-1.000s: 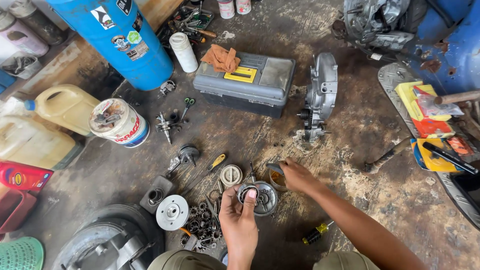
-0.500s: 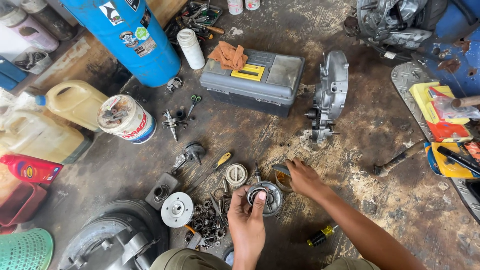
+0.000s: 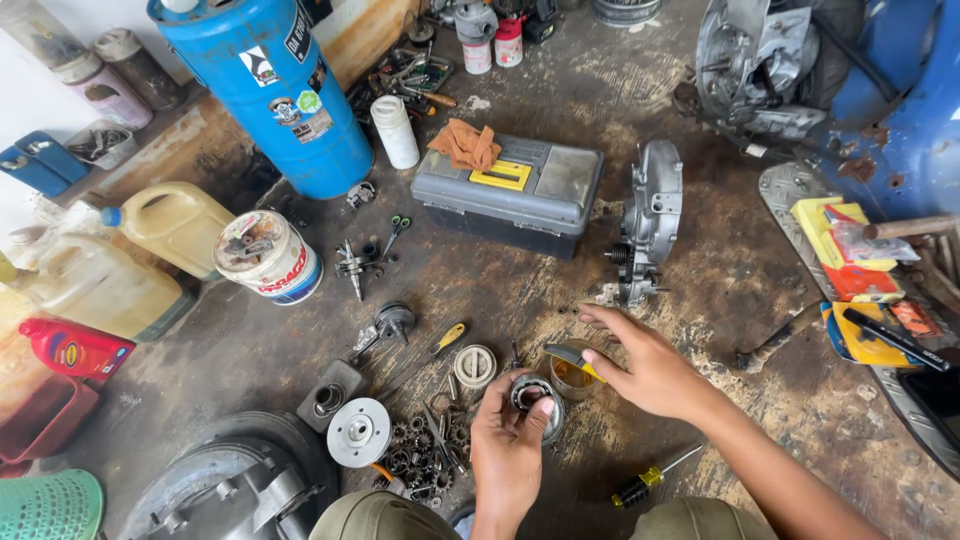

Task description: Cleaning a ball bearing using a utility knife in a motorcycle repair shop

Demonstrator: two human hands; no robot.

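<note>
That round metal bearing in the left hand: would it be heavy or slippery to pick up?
The bearing looks like solid steel, so probably heavy for its size. Its shiny ring suggests grease, perhaps slippery; the left hand cups it with several fingers. Set on edge, it would likely roll.

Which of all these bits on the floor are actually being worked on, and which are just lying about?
In use: round bearing in the left hand; small yellow tub at the right hand.

Lying about: grey toolbox, blue drum, screwdriver, engine casing.

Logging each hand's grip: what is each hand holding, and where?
Left hand grips a round metal bearing part by its rim. Right hand pinches a small yellow-handled tool at its handle.
</note>
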